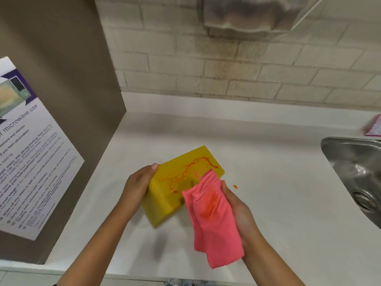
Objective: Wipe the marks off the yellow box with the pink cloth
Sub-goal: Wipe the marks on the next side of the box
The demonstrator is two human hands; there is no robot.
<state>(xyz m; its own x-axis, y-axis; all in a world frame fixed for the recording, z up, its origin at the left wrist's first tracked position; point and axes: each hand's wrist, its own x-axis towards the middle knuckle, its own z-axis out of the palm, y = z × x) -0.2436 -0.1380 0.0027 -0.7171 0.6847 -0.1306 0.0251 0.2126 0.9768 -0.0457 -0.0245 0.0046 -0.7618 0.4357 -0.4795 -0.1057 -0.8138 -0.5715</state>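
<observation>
A yellow box (165, 195) lies at an angle on the white counter (268, 162). Orange-red squiggly marks (189, 170) run across its top face. My left hand (138, 186) grips the box's left edge, thumb on top. My right hand (237, 207) holds the pink cloth (212, 219), which hangs folded in front of the box's near right corner and touches the top face. The cloth carries an orange stain (210, 203) near its middle.
A small orange drop (235, 187) sits on the counter right of the box. A steel sink (356, 172) is at the right edge. A brown panel with a microwave notice (26, 162) stands on the left. A pink packet (374, 125) lies at the far right.
</observation>
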